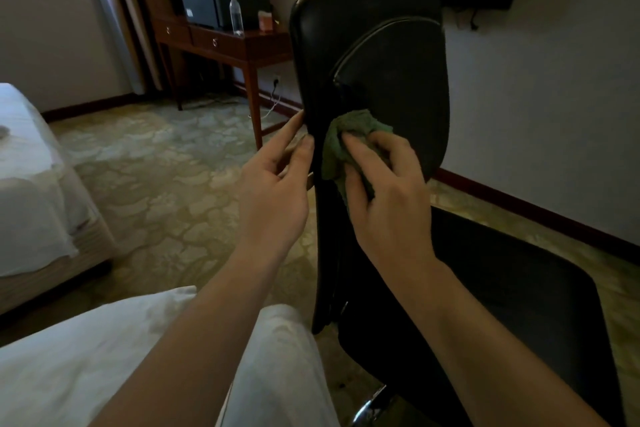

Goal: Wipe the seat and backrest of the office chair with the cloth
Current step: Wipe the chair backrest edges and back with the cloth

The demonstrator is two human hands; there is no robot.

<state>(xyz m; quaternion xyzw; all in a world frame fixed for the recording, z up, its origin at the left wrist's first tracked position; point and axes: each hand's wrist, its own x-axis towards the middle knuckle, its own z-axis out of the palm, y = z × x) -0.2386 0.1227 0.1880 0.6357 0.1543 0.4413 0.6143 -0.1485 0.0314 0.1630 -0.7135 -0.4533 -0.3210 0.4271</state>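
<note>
Nearest, at six o'clock, the person's white trousers fill the bottom of the view. This suggests they work from close in, with the office chair turned side-on at arm's reach.

The seat lies at four o'clock, bare and dark, with no hand on it; I judge it is waiting its turn.

At the centre, the left hand takes the near edge of the backrest between the thumb and nearly straight fingers. It likely steadies the chair so it does not swivel away under pressure.

Just beside it, toward three o'clock, the right hand curls its fingers over the bunched green cloth and presses it flat against the lower backrest. Bunching gives a thick pad to push with. The wipe looks to be on the lower part, with the upper curve at twelve o'clock not yet reached.

A bed sits at nine o'clock on the patterned carpet. Farthest off, at eleven o'clock, a wooden desk carries a water bottle, well apart from the work.
</note>
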